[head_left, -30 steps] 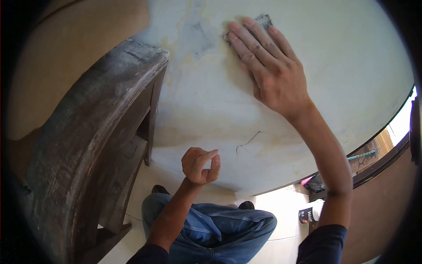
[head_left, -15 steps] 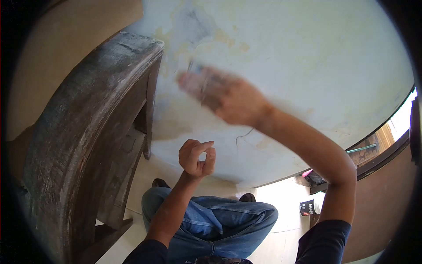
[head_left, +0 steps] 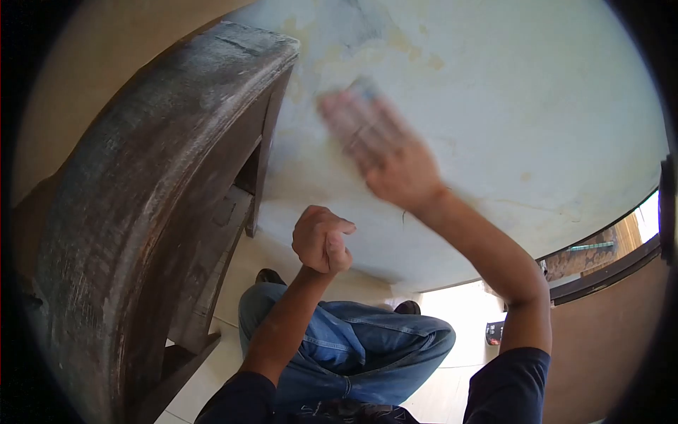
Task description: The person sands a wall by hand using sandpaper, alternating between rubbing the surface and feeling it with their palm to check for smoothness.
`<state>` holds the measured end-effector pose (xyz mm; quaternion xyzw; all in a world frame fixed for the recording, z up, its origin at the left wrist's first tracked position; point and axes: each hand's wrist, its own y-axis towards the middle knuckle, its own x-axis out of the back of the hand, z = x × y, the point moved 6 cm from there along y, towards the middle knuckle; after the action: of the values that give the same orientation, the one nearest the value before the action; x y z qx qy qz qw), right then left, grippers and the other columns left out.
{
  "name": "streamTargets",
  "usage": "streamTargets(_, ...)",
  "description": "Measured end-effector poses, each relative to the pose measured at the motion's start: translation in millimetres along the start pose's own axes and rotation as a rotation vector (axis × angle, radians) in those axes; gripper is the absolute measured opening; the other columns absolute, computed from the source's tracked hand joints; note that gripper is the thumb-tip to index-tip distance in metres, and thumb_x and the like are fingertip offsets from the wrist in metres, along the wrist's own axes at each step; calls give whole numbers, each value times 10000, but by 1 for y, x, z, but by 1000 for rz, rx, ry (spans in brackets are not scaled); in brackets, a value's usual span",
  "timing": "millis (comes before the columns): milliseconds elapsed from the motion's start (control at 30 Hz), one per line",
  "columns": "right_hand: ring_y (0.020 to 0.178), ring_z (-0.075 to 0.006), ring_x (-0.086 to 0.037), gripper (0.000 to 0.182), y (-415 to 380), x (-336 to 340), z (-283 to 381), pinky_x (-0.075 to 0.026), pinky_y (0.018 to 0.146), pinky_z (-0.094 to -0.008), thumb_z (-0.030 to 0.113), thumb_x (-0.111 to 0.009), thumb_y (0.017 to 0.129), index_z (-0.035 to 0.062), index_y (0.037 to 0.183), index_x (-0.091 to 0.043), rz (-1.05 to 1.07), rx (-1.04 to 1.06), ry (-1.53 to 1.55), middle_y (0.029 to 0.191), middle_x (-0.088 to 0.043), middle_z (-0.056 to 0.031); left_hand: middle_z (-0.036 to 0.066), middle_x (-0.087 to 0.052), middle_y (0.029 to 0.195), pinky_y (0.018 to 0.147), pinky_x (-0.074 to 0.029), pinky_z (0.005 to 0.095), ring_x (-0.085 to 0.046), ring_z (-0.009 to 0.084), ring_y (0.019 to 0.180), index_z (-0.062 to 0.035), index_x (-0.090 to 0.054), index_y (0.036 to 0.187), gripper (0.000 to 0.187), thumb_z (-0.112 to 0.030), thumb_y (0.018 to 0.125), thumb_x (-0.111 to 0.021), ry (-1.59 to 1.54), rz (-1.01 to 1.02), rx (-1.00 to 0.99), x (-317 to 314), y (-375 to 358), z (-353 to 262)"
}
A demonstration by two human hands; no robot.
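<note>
My right hand (head_left: 395,152) lies against the pale patched wall (head_left: 494,120), fingers stretched out and smeared by motion. A thin grey-blue edge (head_left: 365,87) shows past the fingertips, so something flat seems pressed under them; I cannot tell what it is. My left hand (head_left: 321,239) is held up over my lap in a loose fist, thumb against the curled index finger, with nothing showing in it. Yellowish stains and a grey patch (head_left: 357,25) mark the wall above the right hand.
A worn dark wooden piece of furniture (head_left: 141,177) with a curved top stands close on the left. My crossed legs in blue jeans (head_left: 346,346) rest on the tiled floor (head_left: 452,357). A black-labelled container (head_left: 494,332) sits by my right arm, near a brown panel (head_left: 607,339).
My right hand has swept across the wall, its fingers now pointing more upward. The left thumb and index finger have closed together. The whole view has shifted slightly.
</note>
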<state>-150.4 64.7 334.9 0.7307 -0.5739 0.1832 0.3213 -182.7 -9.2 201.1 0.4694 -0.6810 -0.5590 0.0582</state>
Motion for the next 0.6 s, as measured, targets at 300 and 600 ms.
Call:
streamTargets(300, 1431, -241, -371, 617, 18, 30, -38, -243, 1215, -363, 180, -515, 868, -10, 1450, -438, -96, 23, -96, 1540, -402, -125, 46, -613, 582, 548, -449, 337, -557, 192, 475, -45, -598, 752, 351, -223, 1011, -440, -26, -32, 1, 6, 6, -3)
streamTargets(600, 1434, -200, -368, 612, -72, -46, 37, -223, 1233, -365, 161, -537, 861, -17, 1440, -447, 307, 408, 198, 1537, -416, -94, 46, -606, 574, 540, -433, 328, -545, 186, 463, -41, -590, 747, 313, -183, 990, -453, -26, -39, 5, 8, 4, 0)
